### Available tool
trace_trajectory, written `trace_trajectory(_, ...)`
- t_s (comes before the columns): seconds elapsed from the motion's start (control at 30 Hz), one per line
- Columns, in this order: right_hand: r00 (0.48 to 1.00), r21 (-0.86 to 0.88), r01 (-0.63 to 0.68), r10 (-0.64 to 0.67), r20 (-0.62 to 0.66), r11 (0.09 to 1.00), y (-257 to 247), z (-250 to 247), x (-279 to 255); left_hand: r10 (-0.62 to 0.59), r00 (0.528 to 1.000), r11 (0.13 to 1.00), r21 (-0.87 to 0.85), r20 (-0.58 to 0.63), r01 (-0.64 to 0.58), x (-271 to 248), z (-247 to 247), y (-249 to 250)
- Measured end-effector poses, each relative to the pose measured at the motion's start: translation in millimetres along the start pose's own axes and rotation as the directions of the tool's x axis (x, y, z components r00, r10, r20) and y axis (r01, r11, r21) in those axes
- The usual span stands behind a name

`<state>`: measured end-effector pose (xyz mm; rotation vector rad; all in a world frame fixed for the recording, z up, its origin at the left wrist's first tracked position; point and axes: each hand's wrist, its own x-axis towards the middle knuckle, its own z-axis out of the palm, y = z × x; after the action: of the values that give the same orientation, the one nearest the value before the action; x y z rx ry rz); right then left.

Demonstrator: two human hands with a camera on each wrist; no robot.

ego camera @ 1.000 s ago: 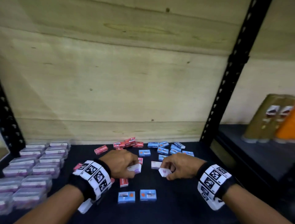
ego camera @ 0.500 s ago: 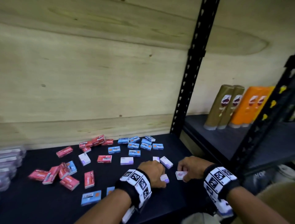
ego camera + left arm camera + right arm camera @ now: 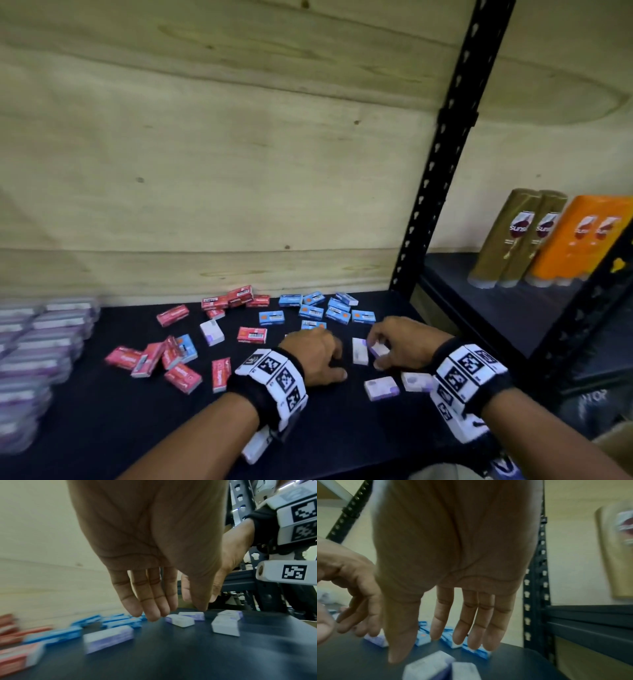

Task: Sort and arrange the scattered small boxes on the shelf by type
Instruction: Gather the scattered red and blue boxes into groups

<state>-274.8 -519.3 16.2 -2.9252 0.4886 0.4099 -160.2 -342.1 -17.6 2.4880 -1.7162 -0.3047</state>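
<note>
Many small boxes lie on the dark shelf (image 3: pixel 102 421): red boxes (image 3: pixel 182 377) on the left, blue boxes (image 3: pixel 311 311) at the back, white and purple boxes (image 3: pixel 381 388) near the front. The left hand (image 3: pixel 313 353) hangs over the shelf with its fingers (image 3: pixel 150 605) straight and holding nothing. The right hand (image 3: pixel 399 339) is just above the white boxes, its fingers (image 3: pixel 476 626) loose and also holding nothing. These boxes look light and stiff, with smooth sides that may slip. I think a pinch on the two long sides would work best.
</note>
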Motion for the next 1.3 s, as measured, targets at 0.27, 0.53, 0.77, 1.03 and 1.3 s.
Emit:
trace_trajectory(0.27,0.974,0.022,0.218,-0.219,0.064,0.976,-117,-3,72,-0.317,0.948,0.948,0.009,-0.022,0.317,-96,-30,-118)
trace_trajectory(0.53,0.924,0.018,0.368,-0.368,0.104,0.93,-210,-1,133,-0.545,0.837,0.838,-0.049,-0.034,0.544,-150,-37,-196)
trace_trajectory(0.77,0.894,-0.139,0.417,-0.378,0.242,0.898,-249,-6,165,-0.529,0.849,0.846,-0.096,-0.015,0.525,-161,-39,-218)
trace_trajectory(1.03,0.896,-0.172,0.41,-0.361,0.257,0.896,-257,-5,168,-0.495,0.868,0.863,-0.129,-0.026,0.488,-172,-37,-212)
trace_trajectory(1.3,0.939,-0.118,0.337,-0.325,0.115,0.934,-186,-23,112,-0.379,0.925,0.918,-0.129,-0.007,0.375,-148,-33,-171)
